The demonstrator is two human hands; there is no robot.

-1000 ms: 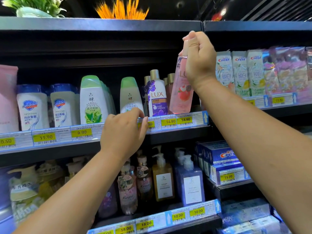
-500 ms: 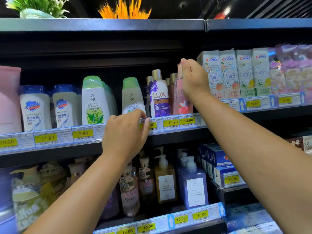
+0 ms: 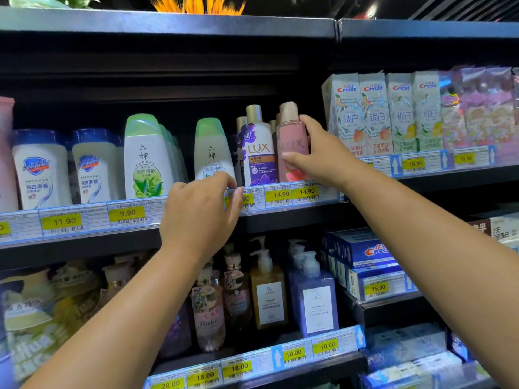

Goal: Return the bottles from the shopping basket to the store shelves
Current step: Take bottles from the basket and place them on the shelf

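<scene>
Your right hand [image 3: 323, 155] holds the pink bottle [image 3: 290, 136], which stands upright on the shelf [image 3: 280, 220], touching the purple bottle [image 3: 258, 153] at its left. Your thumb lies across its front and your fingers [image 3: 309, 122] wrap round its right side, up near the shoulder. The bottle looks like smooth, stiff plastic filled with liquid: fairly light, slippery, tall and narrow, so likely to tip. Grip the middle of the body, not the cap, and check that the base sits flat before you let go. Your left hand [image 3: 196, 217] curls over the price strip [image 3: 126, 214]; I cannot tell whether it clamps or only rests. The basket is out of view.
</scene>
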